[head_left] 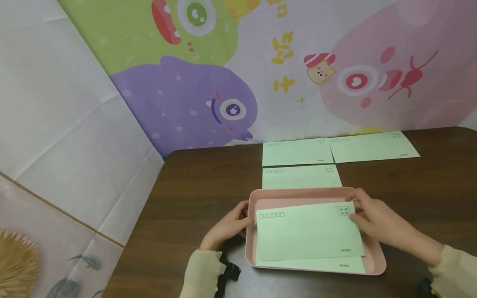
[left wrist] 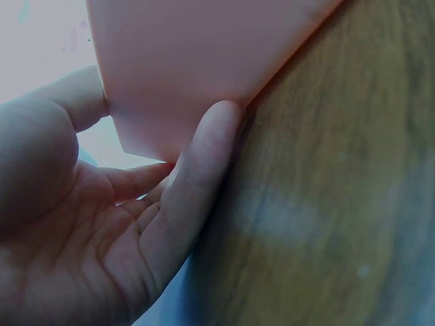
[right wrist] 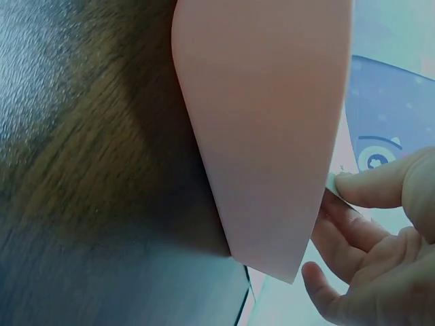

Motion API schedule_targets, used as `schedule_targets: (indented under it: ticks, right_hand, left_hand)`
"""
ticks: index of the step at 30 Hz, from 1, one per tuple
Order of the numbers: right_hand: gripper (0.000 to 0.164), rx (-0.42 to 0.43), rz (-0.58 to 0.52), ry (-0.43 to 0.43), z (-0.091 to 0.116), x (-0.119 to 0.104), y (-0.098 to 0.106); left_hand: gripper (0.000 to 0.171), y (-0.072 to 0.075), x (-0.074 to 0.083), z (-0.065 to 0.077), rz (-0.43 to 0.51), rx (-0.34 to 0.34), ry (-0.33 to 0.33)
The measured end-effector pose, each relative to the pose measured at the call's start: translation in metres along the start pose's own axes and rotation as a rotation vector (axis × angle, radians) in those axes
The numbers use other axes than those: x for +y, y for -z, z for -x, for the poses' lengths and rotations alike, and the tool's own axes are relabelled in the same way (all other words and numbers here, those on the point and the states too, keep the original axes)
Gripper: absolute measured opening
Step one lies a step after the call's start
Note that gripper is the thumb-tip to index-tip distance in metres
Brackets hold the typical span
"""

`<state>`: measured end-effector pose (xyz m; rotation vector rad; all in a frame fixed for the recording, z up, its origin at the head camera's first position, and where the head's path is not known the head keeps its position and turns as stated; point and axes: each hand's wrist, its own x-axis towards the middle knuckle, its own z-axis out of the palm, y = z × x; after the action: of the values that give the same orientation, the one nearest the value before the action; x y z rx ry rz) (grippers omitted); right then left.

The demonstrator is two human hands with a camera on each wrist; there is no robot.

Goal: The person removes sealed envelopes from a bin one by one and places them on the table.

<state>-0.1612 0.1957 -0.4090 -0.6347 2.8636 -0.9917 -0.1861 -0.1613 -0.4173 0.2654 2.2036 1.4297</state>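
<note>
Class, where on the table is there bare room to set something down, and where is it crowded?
The table has bare wood beyond the left hand, left of the three outlying envelopes, and between the right back envelope and the right hand. It is crowded in the pink tray, mostly filled by overlapping envelopes, a hand at each end.

Room beyond left grip (head_left: 230,221), tray (head_left: 290,195) rightward

The head view, moderately lit, shows glare on the dark wooden tabletop (head_left: 201,178) at lower centre; the left wrist view overexposes at upper left.
</note>
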Motion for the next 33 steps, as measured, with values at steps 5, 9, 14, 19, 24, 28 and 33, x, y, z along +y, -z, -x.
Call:
schedule_targets:
  ticks: [5,9,14,19,24,28,33]
  right_hand:
    - [0.023,0.049,0.003,-0.028,-0.001,0.0,0.003]
    - [0.027,0.051,0.014,-0.07,-0.003,0.001,0.005]
    - [0.03,0.035,0.011,-0.117,-0.001,0.0,0.006]
    - [0.019,0.042,-0.049,-0.115,0.001,-0.001,0.004]
    - [0.02,0.033,-0.087,-0.105,0.004,-0.002,0.001]
    - [0.012,0.029,-0.087,-0.09,0.005,-0.002,0.001]
    - [0.008,0.041,-0.091,-0.075,0.005,0.0,0.0]
  left_hand:
    - [0.053,0.001,-0.001,-0.001,-0.002,0.008,-0.011]
    - [0.052,0.001,0.0,-0.002,-0.004,0.016,-0.005]
    - [0.052,0.001,0.0,-0.003,-0.017,0.014,-0.005]
    - [0.053,0.001,-0.022,-0.015,-0.028,0.029,-0.003]
    - [0.052,0.0,-0.032,-0.018,-0.019,0.028,0.001]
    - [0.053,-0.001,-0.032,-0.017,-0.016,0.025,0.003]
    - [0.055,-0.001,-0.033,-0.017,-0.006,0.024,0.002]
